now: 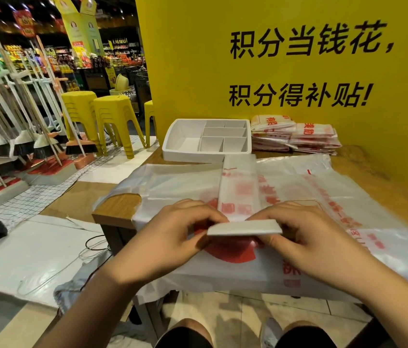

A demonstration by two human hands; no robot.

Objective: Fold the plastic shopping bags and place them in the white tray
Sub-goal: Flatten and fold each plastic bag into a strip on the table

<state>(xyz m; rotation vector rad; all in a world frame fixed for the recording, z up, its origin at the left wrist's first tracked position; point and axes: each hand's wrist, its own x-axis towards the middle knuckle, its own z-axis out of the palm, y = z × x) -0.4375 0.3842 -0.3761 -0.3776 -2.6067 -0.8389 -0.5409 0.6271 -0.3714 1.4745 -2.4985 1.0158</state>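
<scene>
The person wears black shorts (183, 341), forearms (112, 285) bare.

I count one white tray (188, 155), one folded bag strip (239, 184), one left hand (173, 232) and one right hand (308, 234).

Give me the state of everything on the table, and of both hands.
Bag: folded into a strip, near end folded over.
Left hand: pinches the folded end.
Right hand: pinches the folded end.
Tray: empty.
Stack: folded, beside the tray.
Loose bags: spread flat.
</scene>
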